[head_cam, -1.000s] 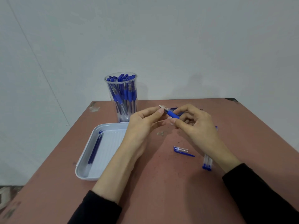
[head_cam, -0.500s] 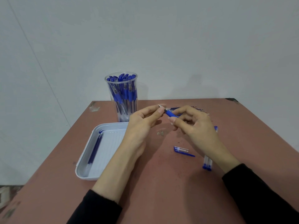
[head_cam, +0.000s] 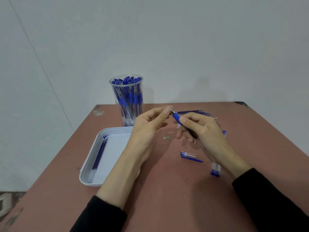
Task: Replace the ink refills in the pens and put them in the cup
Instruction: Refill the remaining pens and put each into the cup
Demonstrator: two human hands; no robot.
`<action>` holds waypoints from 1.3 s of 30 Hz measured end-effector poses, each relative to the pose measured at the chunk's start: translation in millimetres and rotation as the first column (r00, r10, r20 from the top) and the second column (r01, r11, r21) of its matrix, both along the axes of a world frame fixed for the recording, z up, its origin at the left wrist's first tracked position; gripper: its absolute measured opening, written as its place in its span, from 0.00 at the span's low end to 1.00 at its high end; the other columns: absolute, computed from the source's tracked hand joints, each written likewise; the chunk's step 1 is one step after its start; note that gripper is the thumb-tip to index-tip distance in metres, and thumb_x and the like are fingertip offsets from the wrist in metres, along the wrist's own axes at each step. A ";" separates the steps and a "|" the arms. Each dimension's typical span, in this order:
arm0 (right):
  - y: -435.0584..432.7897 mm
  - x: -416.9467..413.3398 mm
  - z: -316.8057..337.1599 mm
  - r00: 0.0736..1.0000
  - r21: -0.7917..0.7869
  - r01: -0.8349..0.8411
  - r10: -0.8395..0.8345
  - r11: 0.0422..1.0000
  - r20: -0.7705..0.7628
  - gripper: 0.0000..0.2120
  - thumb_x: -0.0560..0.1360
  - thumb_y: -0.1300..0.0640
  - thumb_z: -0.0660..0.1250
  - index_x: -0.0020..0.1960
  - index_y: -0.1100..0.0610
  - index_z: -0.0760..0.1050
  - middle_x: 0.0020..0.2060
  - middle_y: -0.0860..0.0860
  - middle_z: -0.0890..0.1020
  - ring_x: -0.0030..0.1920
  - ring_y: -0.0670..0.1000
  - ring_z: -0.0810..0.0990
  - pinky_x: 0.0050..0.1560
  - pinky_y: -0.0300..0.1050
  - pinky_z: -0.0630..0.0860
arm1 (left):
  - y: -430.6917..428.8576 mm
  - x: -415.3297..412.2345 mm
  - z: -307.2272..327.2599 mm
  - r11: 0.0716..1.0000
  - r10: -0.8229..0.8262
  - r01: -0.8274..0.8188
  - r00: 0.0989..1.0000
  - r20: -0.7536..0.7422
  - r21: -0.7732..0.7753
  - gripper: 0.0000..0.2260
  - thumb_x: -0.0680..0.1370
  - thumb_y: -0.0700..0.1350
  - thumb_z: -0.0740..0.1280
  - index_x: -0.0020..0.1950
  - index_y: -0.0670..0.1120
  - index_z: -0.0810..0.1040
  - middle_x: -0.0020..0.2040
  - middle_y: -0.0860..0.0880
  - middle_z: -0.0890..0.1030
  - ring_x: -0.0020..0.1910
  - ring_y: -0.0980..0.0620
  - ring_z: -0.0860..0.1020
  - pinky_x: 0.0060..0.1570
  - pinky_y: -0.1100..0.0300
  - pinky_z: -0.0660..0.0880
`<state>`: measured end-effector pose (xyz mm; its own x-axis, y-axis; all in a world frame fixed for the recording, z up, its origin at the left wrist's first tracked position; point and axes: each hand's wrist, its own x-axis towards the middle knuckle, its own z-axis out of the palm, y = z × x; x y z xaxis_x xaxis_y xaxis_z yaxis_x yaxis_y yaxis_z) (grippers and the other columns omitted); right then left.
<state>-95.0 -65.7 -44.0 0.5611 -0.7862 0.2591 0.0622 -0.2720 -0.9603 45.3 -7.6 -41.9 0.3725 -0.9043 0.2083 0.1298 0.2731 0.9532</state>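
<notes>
A person's right hand (head_cam: 204,131) grips the pen (head_cam: 176,117) while the left hand (head_cam: 147,129) pinches what seems its tip (head_cam: 169,109), best twisted squarely.

open tabletop (head_cam: 167,198) up front; cup (head_cam: 127,104) and tray (head_cam: 115,148) left, pen cap (head_cam: 189,156) right

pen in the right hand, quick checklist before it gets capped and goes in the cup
1. Pen gripped by right hand: ok.
2. Left hand pinching the pen's tip end: ok.
3. Tip screwed fully home: cannot tell.
4. Pen cap lying free on the table: ok.
5. Cup upright: ok.
6. Room left in the cup: cannot tell, it looks packed.
</notes>
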 end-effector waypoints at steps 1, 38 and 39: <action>-0.2 0.5 -0.3 1.000 0.006 0.001 -0.001 1.000 0.001 0.09 0.79 0.58 0.63 0.47 0.60 0.81 0.31 0.60 0.80 0.25 0.48 0.67 0.27 0.37 0.66 | 0.4 0.1 0.3 1.000 -0.019 0.019 1.000 0.006 -0.004 0.06 0.75 0.46 0.67 0.48 0.48 0.82 0.45 0.51 0.83 0.51 0.56 0.78 0.47 0.65 0.73; -11.2 -1.2 -4.7 0.957 -0.088 0.275 -0.282 0.957 -0.074 0.07 0.77 0.58 0.66 0.41 0.51 0.79 0.25 0.49 0.79 0.24 0.40 0.71 0.34 0.40 0.65 | 4.8 -10.6 -6.4 0.970 -0.173 0.002 0.712 0.681 0.245 0.20 0.71 0.51 0.74 0.63 0.52 0.78 0.52 0.56 0.82 0.50 0.59 0.79 0.52 0.65 0.74; -12.8 -1.9 -4.9 0.949 -0.096 0.296 -0.304 0.950 -0.084 0.07 0.77 0.58 0.66 0.42 0.52 0.79 0.25 0.49 0.79 0.24 0.40 0.72 0.35 0.41 0.65 | 6.2 -12.5 -6.7 0.963 -0.217 0.004 0.611 0.761 0.271 0.22 0.71 0.52 0.73 0.64 0.53 0.77 0.52 0.57 0.81 0.51 0.59 0.77 0.52 0.66 0.72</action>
<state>-96.9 -78.5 -48.9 0.3284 -0.9003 0.2856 -0.1259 -0.3414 -0.9314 32.8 -1.4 -48.6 0.0588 -0.9851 0.1613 -0.6740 0.0800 0.7343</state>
